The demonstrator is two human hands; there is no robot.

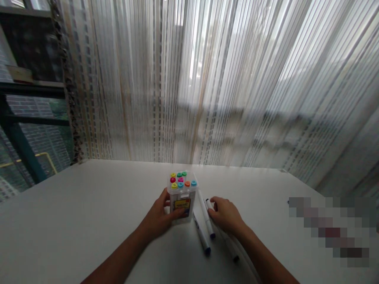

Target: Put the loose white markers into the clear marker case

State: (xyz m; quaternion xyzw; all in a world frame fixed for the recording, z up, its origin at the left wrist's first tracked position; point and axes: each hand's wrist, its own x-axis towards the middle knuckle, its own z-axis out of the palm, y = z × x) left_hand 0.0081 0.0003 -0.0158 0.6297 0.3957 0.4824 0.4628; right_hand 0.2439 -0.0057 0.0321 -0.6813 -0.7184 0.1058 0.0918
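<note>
My left hand (161, 217) is wrapped round a clear plastic marker case (182, 199), its thumb across the yellow and dark label on the front. Colored marker ends (180, 180) in yellow, green, red, pink, blue and orange show at the top of the case. To the right, my right hand (226, 215) is closed, thumb and fingers around the upper end of a white marker (231, 247) lying on the table. Beside it lie another white marker (207, 221) and a third marker (202, 236), both with dark ends toward me.
The white table (89, 213) reaches back to a striped sheer curtain (177, 98). A window frame (23, 150) stands at the left. Something blurred out by pixels (331, 230) is at the right side of the table.
</note>
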